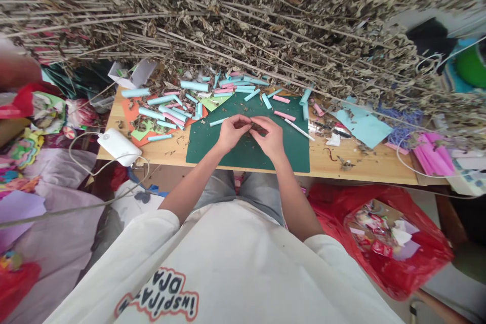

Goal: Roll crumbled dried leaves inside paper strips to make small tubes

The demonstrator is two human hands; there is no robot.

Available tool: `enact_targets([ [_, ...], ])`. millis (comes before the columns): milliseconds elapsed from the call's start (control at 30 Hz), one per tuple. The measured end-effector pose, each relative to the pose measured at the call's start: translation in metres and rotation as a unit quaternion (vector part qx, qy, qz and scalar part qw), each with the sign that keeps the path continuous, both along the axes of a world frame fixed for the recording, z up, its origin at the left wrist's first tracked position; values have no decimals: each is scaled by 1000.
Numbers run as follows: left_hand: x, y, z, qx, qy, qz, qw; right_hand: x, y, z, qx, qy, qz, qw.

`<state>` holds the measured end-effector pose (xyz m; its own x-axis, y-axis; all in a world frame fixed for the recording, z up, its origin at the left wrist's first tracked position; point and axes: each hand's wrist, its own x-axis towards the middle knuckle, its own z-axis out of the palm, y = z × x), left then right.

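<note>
Over the dark green mat (212,147), my left hand (233,133) and my right hand (269,135) meet fingertip to fingertip. Both are closed in a pinch, and a small dark bit, perhaps dried leaf, shows between them; I cannot make out what it is. Just left of my left hand lies a thin blue paper roll (219,122). A pink paper roll (284,115) and a white stick, perhaps a pen (299,129), rest to the right of my right hand. Several more blue paper rolls (194,85) are scattered beyond the mat.
Dried stalks with leaves (243,20) spread across the back. A white power bank (119,147) with a cable sits at the table's left edge. Light blue paper (363,122) and blue string (402,124) lie right. A red bag (421,228) of scraps is below right.
</note>
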<state>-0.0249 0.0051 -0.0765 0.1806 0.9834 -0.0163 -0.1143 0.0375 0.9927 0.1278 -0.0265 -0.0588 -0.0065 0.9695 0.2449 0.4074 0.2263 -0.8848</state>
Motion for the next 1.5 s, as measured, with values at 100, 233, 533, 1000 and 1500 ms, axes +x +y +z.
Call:
enact_targets([
  [100,0,0,-1,7,7,-1,1000,-1,-1,-1,17,-31,-41,999],
  [233,-15,1,5,97,143,18,985,6,1,-4,17,-54,-58,997],
  [533,-73,10,19,245,582,-6,776,2,8,1,44,-264,-23,963],
  [1000,-87,1,12,227,417,63,878,-55,42,6,28,-349,59,935],
  [1500,-27,-52,-7,293,280,12,914,-21,-38,22,-7,155,-86,984],
])
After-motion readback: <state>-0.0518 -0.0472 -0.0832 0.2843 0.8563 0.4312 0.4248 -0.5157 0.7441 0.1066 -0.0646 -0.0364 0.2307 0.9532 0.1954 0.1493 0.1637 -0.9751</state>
